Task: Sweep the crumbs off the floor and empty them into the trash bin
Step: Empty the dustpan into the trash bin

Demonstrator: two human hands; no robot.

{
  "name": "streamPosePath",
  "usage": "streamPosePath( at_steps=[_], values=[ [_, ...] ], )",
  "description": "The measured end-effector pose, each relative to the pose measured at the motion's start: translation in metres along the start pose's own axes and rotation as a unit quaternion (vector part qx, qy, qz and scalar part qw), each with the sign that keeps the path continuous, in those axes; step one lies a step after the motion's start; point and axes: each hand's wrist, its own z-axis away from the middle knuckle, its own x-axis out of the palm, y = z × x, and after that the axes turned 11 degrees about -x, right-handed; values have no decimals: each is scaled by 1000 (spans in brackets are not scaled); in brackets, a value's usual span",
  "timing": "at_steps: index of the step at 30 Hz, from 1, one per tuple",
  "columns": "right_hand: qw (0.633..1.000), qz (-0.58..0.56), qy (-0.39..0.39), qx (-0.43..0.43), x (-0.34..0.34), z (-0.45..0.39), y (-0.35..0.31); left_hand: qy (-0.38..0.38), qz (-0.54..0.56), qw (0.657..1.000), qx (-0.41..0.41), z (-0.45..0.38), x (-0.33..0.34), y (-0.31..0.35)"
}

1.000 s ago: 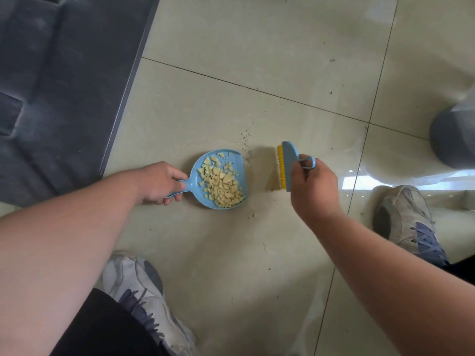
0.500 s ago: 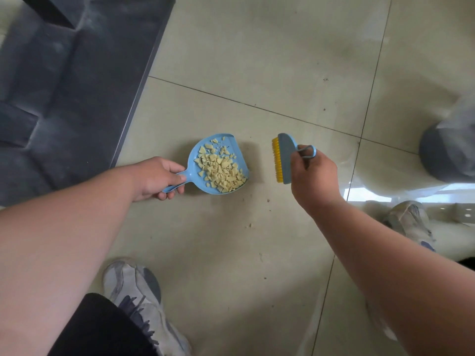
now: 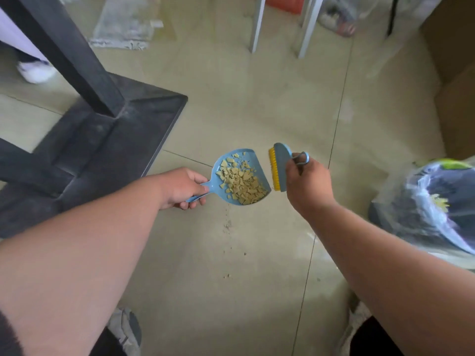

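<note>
My left hand grips the handle of a small blue dustpan, held above the floor and loaded with pale yellow crumbs. Just right of the pan's open edge is a blue hand brush with yellow bristles, gripped by my right hand. The bristles face the pan. A trash bin lined with a clear plastic bag stands at the right, with some scraps inside. A thin trail of fine crumbs lies on the beige tile floor below the pan.
A black metal table base with a slanted post fills the left. White furniture legs stand at the top, a brown cardboard box at the far right. My shoes show at the bottom. Someone's white shoe is at far left.
Both hands have lifted the dustpan and brush off the floor, and my view has risen and tipped forward. The lined bin at the right now shows its inside.
</note>
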Motion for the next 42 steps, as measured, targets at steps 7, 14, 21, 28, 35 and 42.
streamPosePath(
  at_steps=[7,14,21,28,35,42],
  values=[
    [995,55,-5,-87,-96,-37,-36,24,25,997,67,49,21,95],
    [998,55,5,-27,-203,-66,-24,4,17,993,114,82,58,185],
    [997,-6,62,36,-275,-76,27,-2,-10,990,141,89,120,265],
    [982,-56,146,107,-318,-50,109,-7,-103,982,155,74,210,328],
    [952,-50,232,191,-323,-22,187,4,-215,965,150,64,301,362],
    [940,-17,266,211,-310,-10,224,89,-358,913,173,60,376,381]
  ],
)
